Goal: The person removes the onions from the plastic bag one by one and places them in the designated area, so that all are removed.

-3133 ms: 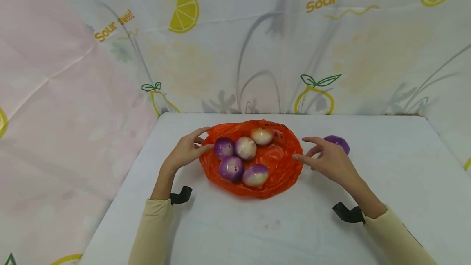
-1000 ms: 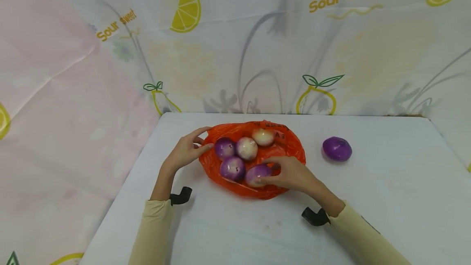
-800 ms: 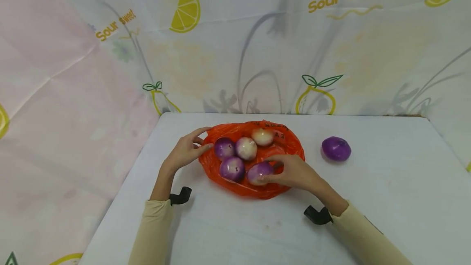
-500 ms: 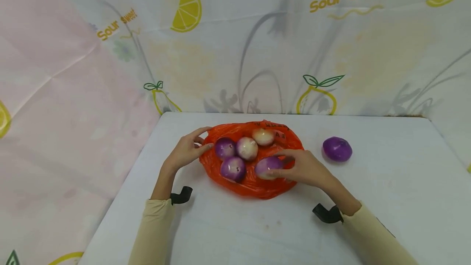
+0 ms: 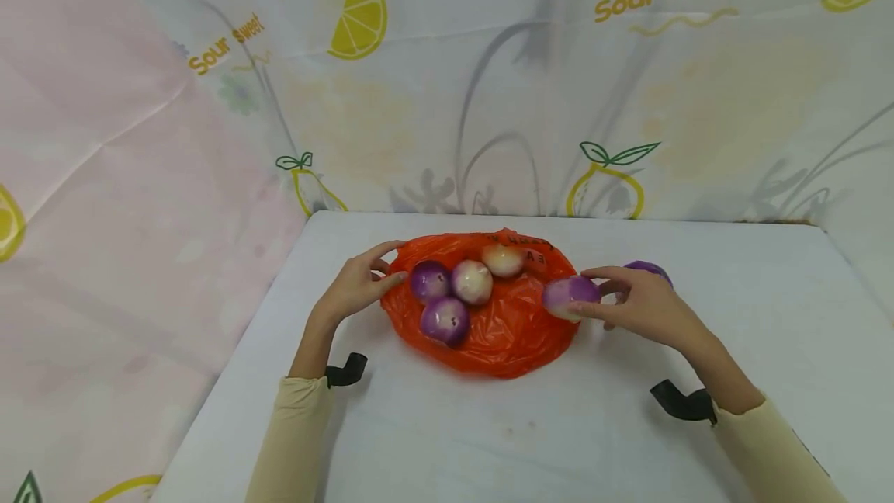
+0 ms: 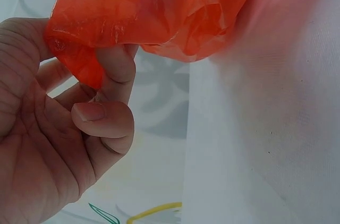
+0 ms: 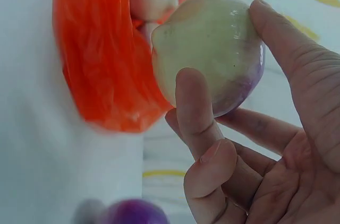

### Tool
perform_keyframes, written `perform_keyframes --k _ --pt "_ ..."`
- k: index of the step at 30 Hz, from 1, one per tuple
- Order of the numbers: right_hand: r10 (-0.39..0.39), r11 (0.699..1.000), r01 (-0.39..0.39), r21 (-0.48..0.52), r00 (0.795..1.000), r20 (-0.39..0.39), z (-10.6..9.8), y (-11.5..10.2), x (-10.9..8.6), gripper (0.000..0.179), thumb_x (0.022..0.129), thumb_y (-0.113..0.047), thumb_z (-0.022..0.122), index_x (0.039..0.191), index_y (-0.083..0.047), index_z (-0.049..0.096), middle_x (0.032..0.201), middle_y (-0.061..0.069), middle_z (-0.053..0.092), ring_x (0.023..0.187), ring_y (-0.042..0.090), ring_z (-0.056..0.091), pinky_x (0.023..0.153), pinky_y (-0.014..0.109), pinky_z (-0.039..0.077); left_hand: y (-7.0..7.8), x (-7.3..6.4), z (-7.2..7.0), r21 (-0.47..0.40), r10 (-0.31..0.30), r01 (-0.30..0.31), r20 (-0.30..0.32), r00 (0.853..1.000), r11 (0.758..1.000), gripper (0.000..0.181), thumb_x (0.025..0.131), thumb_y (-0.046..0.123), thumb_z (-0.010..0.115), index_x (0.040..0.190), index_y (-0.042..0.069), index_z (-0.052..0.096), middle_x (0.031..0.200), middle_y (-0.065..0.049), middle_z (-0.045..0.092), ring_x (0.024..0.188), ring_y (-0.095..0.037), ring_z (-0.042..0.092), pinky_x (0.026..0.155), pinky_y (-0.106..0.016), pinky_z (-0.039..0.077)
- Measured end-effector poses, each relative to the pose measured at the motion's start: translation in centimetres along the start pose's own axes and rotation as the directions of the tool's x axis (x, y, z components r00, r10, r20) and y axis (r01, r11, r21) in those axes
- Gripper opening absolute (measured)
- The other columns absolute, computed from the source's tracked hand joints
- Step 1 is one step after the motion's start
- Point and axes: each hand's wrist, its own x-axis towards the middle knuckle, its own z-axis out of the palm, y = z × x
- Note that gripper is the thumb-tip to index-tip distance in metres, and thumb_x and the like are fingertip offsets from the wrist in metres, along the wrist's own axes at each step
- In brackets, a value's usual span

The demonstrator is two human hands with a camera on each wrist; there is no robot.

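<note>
An orange-red plastic bag (image 5: 503, 344) lies open on the table, with several glossy, round, purple-and-white, turnip-like vegetables (image 5: 445, 320) inside. My left hand (image 5: 355, 286) pinches the bag's left rim, and the left wrist view shows the plastic (image 6: 79, 59) between its thumb and fingers. Held up by my right hand (image 5: 646, 307), one purple-and-white turnip-like vegetable (image 5: 567, 297) hangs over the bag's right rim. In the right wrist view, the thumb and fingers grip its pale side (image 7: 204, 49). Behind the right hand, a purple vegetable (image 5: 653, 268) on the table is partly hidden.
The white table (image 5: 559, 441) meets a printed cloth backdrop (image 5: 419, 99) at its far edge. Each forearm has a black wrist mount (image 5: 684, 402) below the hand.
My right hand reaches into the bag, takes hold of a turnip-like vegetable at its front right, then lifts it rightward to the rim. The left hand stays at the bag's rim.
</note>
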Motion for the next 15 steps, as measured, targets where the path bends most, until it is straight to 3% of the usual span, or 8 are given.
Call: perform_keyframes --k 8,15 --pt "0.041 0.999 -0.043 -0.021 0.997 -0.07 -3.0 1.7 -1.6 0.071 0.086 -0.05 0.073 0.139 -0.007 0.054 0.115 0.016 0.066 0.079 0.018 0.068 0.068 0.035 0.055 0.1 -0.1 0.0 -0.008 -0.003 0.003 0.0 1.0 1.0 0.053 0.092 0.019 0.071 0.141 0.016 0.052 0.093 -0.012 0.068 0.076 -0.022 0.067 0.064 -0.036 0.054" --pt "0.093 0.992 -0.103 -0.069 0.986 -0.136 -5.3 3.3 -3.0 0.07 0.087 -0.051 0.071 0.141 -0.01 0.053 0.118 0.021 0.065 0.074 0.015 0.07 0.067 0.035 0.05 0.2 -0.1 -0.1 0.003 -0.002 0.002 -0.003 1.0 1.0 0.054 0.092 0.021 0.072 0.142 0.018 0.052 0.096 -0.013 0.069 0.082 -0.024 0.066 0.065 -0.035 0.055"
